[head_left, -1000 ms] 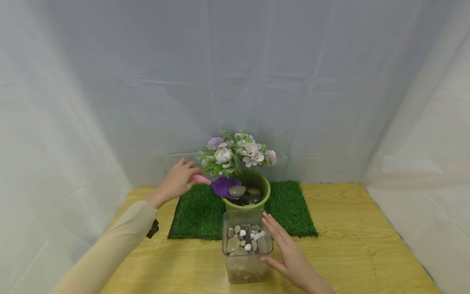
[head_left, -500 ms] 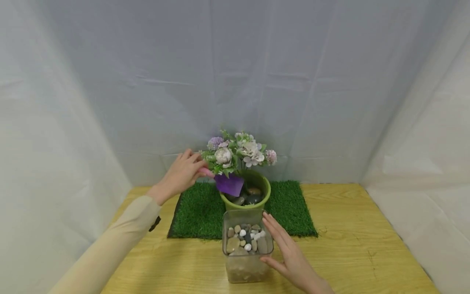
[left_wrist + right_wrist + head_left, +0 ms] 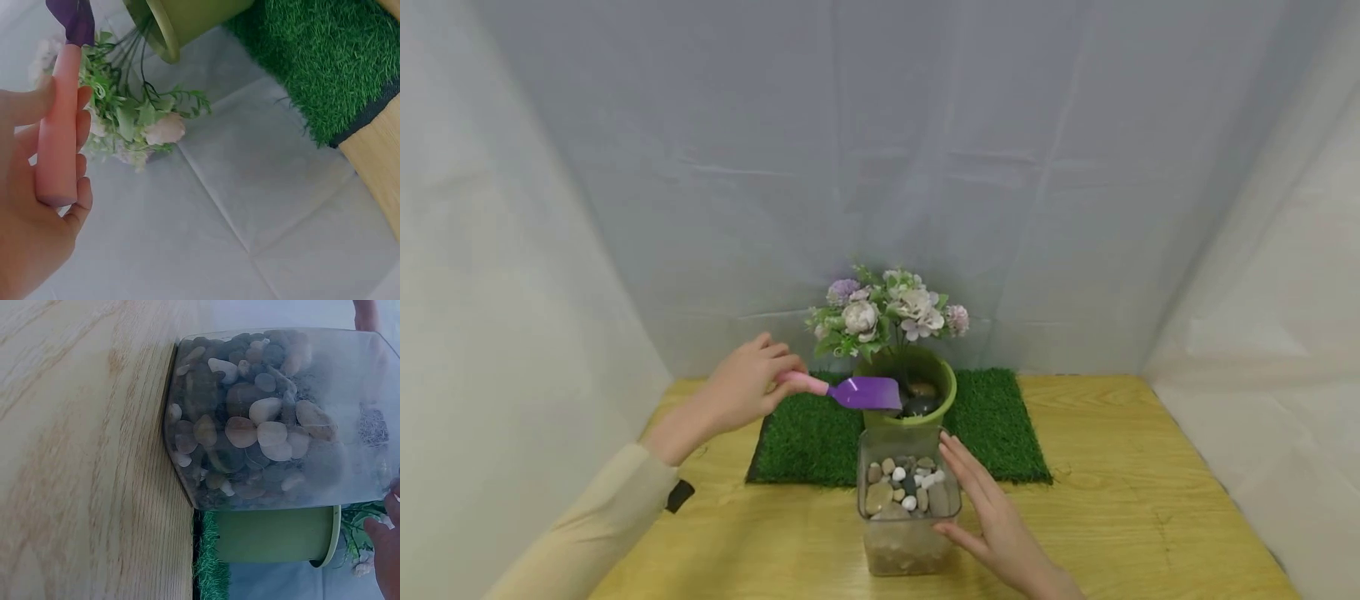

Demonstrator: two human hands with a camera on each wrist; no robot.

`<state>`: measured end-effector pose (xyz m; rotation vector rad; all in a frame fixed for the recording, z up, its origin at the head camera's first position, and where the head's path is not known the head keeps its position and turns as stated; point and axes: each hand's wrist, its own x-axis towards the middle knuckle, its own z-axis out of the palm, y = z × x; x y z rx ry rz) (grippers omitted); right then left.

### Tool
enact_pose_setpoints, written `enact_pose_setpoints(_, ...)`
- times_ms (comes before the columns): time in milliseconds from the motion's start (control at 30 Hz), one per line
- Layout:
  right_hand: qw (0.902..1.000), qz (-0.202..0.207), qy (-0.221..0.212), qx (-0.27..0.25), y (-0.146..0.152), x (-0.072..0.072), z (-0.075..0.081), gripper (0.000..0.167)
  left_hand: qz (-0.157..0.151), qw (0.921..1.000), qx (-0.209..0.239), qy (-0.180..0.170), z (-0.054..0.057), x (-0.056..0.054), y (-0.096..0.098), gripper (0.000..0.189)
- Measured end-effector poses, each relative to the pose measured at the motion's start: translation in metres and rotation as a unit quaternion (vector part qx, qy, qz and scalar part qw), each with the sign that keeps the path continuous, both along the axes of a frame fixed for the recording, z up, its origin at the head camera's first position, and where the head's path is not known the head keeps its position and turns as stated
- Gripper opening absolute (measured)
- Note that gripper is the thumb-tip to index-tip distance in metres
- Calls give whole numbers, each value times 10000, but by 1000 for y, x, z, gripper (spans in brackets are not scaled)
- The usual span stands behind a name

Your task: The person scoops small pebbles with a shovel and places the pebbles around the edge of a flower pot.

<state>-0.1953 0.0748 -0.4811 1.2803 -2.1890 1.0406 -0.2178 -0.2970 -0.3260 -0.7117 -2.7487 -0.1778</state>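
My left hand [image 3: 741,396] grips the pink handle [image 3: 59,131] of a small trowel, its fingers wrapped round it in the left wrist view. The trowel's purple blade [image 3: 868,393] hangs over the left rim of a green flowerpot [image 3: 949,392], with no stone on the part that shows. Dark and brown stones [image 3: 919,406] lie inside the pot, partly hidden by the blade. My right hand [image 3: 1000,533] rests its extended fingers and thumb along the right side of a clear square container [image 3: 898,550]. Pebbles [image 3: 256,425] in white, tan and grey fill much of it.
Artificial flowers [image 3: 887,312] in white, pink and purple rise from the pot. Under the pot lies a green turf mat [image 3: 992,433] on a wooden table [image 3: 1120,500]. White sheeting [image 3: 925,167] closes off the back and both sides.
The trowel tipped over and a grey stone left its blade into the pot. My left hand then drew back left and down, levelling the trowel. My right hand stays at the container.
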Motion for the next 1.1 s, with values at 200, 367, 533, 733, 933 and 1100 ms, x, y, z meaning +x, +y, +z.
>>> enact_pose_setpoints(200, 10000, -28, 49, 58, 1, 1, 3, 80, -72, 9999, -93, -95, 6, 24, 6, 21)
enact_pose_setpoints(367, 9998, -17, 180, 81, 1, 2, 5, 79, -156, 9999, -48, 9, 6, 35, 13, 19)
enact_pose_setpoints(533, 9997, -40, 218, 144, 2, 2, 6, 79, -151, 9998, -148, -19, 9, 42, 20, 16)
enact_pose_setpoints(733, 9989, -127, 285, 354, 4, 2, 9, 80, -234, 9990, -380, 57, 10, 49, 30, 13)
enact_pose_setpoints(933, 9973, -169, 336, 629, 7, 2, 14, 81, -398, 9974, -515, 312, 8, 52, 39, 11)
enact_pose_setpoints(1100, 9954, -148, 548, 773, 8, 1, 19, 81, -439, 9972, -465, 388, 9, 53, 44, 10)
